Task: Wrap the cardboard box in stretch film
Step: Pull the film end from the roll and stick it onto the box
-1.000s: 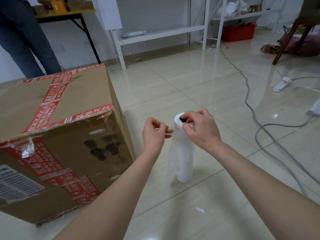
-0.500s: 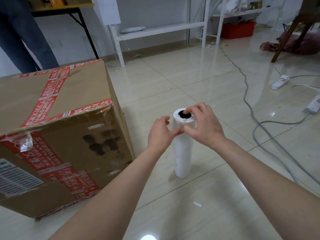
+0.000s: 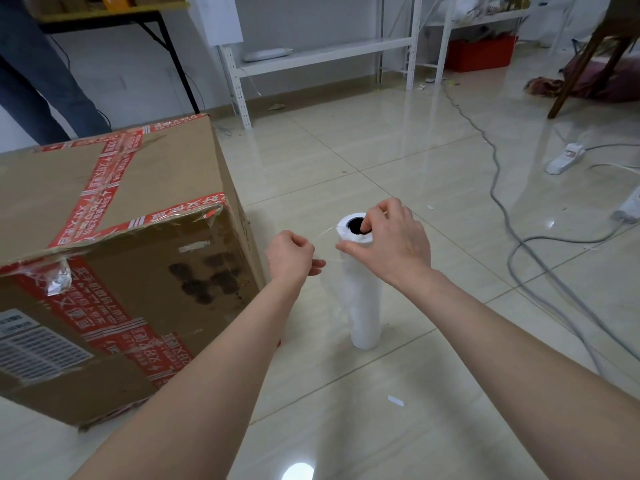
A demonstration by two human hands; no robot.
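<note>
Glossy beige floor tiles [image 3: 433, 168] run back to a white wall, where a white metal shelving unit [image 3: 322, 53] stands along the floor's far edge with a red crate [image 3: 479, 53] beneath it. Grey cables [image 3: 498, 188] snake across the right side of the floor past a white power strip [image 3: 564, 157].

At the floor's far left corner, a person's legs in jeans [image 3: 41, 95] are cut off above the knee. So is a black-legged surface [image 3: 104, 19], and what it carries is too cropped to make out. A wooden leg [image 3: 581, 67] and a reddish cloth heap [image 3: 588, 86] sit at the far right, only partly in view.

The cardboard box [image 3: 114, 258], banded with red printed tape, stands on the floor at the left, and its left end runs out of the picture.

Just beside its near right corner, not touching it, the stretch film roll [image 3: 362, 299] stands upright on the floor. The right hand [image 3: 391, 240] grips the roll's top, with at least one finger hooked into the dark core and the thumb against the outer side. That hides part of the rim.

The left hand [image 3: 291, 256] is clenched between box and roll, thumb and forefinger pinched together. A faint, nearly clear film edge [image 3: 327, 233] stretches from the roll's top toward that pinch. The exact point of grip is hard to make out.
</note>
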